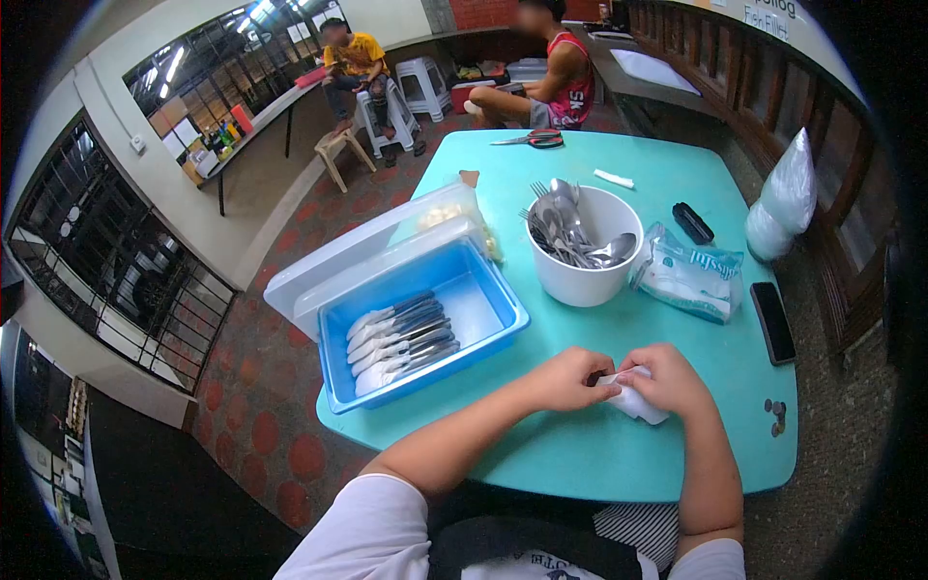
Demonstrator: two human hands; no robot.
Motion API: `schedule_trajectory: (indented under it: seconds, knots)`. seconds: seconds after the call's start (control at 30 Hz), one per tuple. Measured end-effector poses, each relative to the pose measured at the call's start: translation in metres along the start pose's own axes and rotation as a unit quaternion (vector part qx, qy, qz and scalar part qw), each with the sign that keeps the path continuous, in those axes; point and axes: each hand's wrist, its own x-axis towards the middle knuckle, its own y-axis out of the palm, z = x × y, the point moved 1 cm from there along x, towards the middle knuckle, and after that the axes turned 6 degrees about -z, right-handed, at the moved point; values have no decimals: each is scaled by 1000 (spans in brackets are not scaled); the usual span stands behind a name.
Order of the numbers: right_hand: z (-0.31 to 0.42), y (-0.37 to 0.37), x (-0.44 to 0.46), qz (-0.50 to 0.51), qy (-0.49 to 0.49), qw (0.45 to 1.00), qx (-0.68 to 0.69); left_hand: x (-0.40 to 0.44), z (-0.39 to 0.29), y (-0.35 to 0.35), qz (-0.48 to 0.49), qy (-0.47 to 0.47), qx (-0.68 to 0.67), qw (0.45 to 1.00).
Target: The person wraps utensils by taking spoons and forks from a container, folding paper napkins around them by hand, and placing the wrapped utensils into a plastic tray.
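Over the near side of the turquoise table, my left hand [570, 380] and my right hand [669, 377] meet, fingertips pinched on a white paper napkin [640, 406]. The napkin is folded and hangs down under my right hand. Whether anything lies inside it is hidden. Just beyond my hands stands a white bucket [585, 285] holding several forks and spoons [561, 217]. To the left, a blue plastic container [488, 290] holds a row of cutlery [401, 338] with white napkin wrapped round one end. A tissue pack [691, 275] labelled "blissful" lies right of the bucket.
Scissors [539, 139] lie at the table's far edge. A clear lid [372, 246] leans behind the blue container. Along the right are a black object [692, 222], a plastic-wrapped bundle [779, 208], a phone [771, 323] and coins [776, 418]. Two people sit beyond the table.
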Motion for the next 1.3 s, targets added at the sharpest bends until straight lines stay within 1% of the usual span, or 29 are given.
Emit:
schedule_trajectory:
  seconds: [0.13,0.27,0.33,0.43,0.53,0.57,0.6,0.63,0.67,0.77,0.8,0.83,0.87,0.9,1.0,1.1,1.13,1.23,1.3]
  knots:
    - [-2,1,-1,-20,-23,999,-17,0,-1,2,2,-23,-27,999]
    - [-3,-4,-1,-19,29,999,41,-1,-6,3,-3,-75,-85,994]
    - [-2,-10,-1,-15,49,997,55,0,-4,4,14,-81,-106,991]
    - [-9,-17,-3,-55,89,990,97,0,-4,4,14,-78,-118,990]
    - [-16,-29,-2,-177,74,981,-12,1,4,5,-15,-95,-150,984]
    - [-18,-34,-2,-270,13,958,-94,2,10,6,-27,-104,-165,980]
    - [-16,-40,-1,-359,-48,916,-173,3,14,5,-59,-108,-175,977]
    - [-10,-44,0,-441,-109,855,-250,3,17,5,-90,-110,-184,973]
    - [0,-47,-4,-476,-159,832,-239,4,19,4,-122,-112,-194,967]
    - [33,-20,-20,-472,-228,836,-161,4,13,-3,-270,-77,-191,941]
    - [36,-6,-22,-368,-138,919,-23,4,18,-3,-295,-61,-207,931]
    - [34,8,-18,-248,-39,961,116,4,16,-3,-310,-61,-227,921]
    - [32,16,-10,-126,60,961,239,4,13,-4,-324,-62,-245,912]
    - [30,26,-3,1,156,922,354,2,10,-5,-338,-64,-262,902]
    - [23,51,6,43,185,831,522,0,3,5,-349,-79,-293,887]
    - [16,75,9,5,137,767,627,1,-1,18,-375,-49,-223,899]
    - [19,74,11,-3,153,745,649,2,-6,18,-386,-36,-221,895]
    - [11,78,14,-14,147,707,692,3,-2,20,-379,-35,-212,900]
    - [15,75,13,-28,149,707,691,2,-3,18,-362,-41,-203,909]
